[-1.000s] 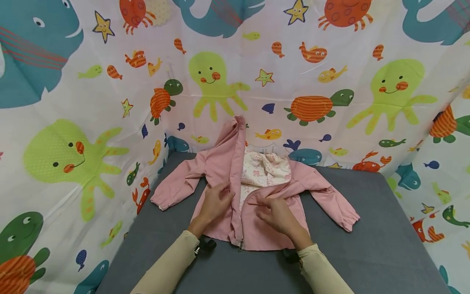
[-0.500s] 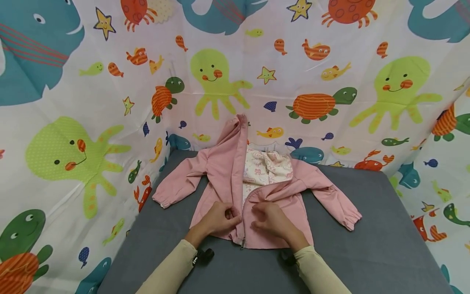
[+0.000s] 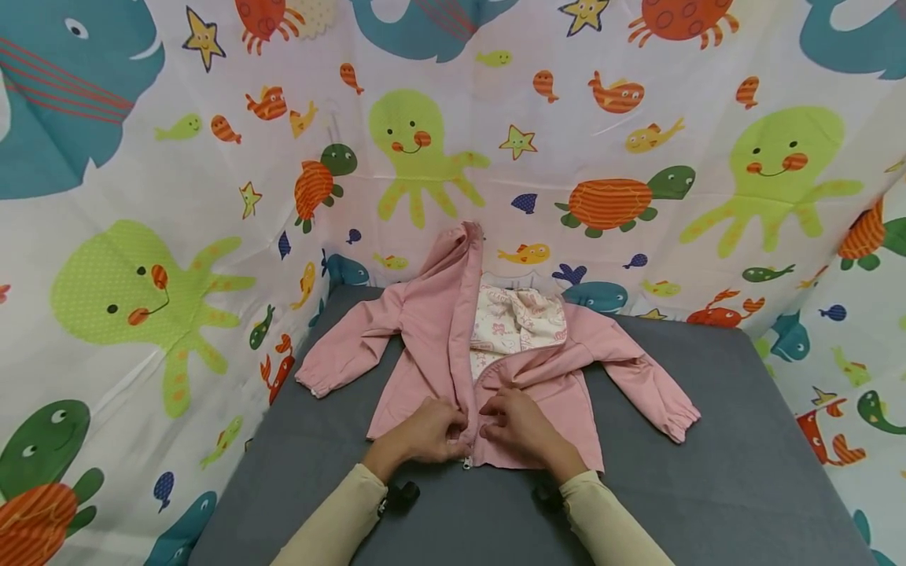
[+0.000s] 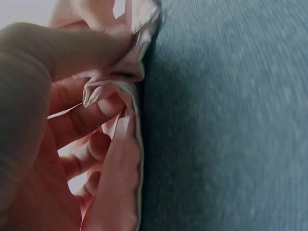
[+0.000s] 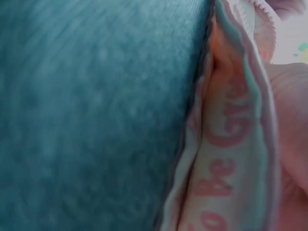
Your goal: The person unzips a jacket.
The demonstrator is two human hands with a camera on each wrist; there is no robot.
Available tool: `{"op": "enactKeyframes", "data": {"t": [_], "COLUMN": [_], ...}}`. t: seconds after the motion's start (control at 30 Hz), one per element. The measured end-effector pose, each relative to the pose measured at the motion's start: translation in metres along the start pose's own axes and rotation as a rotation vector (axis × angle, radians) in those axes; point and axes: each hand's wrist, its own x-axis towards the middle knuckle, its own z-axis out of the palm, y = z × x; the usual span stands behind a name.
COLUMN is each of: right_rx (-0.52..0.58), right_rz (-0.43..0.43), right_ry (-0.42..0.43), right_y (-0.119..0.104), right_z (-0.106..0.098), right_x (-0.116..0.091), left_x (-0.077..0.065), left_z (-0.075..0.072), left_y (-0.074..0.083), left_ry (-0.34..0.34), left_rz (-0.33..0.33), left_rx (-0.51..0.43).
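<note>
A child's pink hooded jacket (image 3: 425, 338) lies front up, unzipped at the top, its patterned lining (image 3: 499, 322) showing on the right of the zip. My left hand (image 3: 428, 431) pinches the front edge near the bottom hem; the left wrist view has thumb and fingers on the folded hem (image 4: 127, 178). The zipper pull (image 3: 467, 463) hangs just beside those fingertips. My right hand (image 3: 527, 428) rests on the right front panel, fingers loosely bent by the zip edge. In the right wrist view the hem gapes, baring printed lining (image 5: 231, 149); the right fingertips are hidden there.
The jacket lies on a grey table (image 3: 679, 495). A cloth with sea animals (image 3: 495, 181) hangs behind and along both sides. Both sleeves of the jacket spread outward. A black wrist camera (image 3: 404, 497) sits under the left wrist.
My left hand has moved down the jacket's front edge to the hem beside the zipper pull. My right hand has shifted slightly down and left, closer to the zip.
</note>
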Motion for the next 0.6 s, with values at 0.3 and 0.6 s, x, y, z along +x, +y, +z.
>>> {"op": "enactKeyframes", "data": {"t": [0.3, 0.6], "right_rx": [0.062, 0.106], "right_rz": [0.1, 0.167], "right_ry": [0.127, 0.027], "right_y": [0.006, 0.019], "right_z": [-0.017, -0.066], "right_x": [0.005, 0.01], "left_x": [0.004, 0.004], "left_z": [0.001, 0.0], "left_y": [0.0, -0.006], "left_ry": [-0.036, 0.097], "left_rz": [0.068, -0.009], "left_rx": [-0.092, -0.183]}}
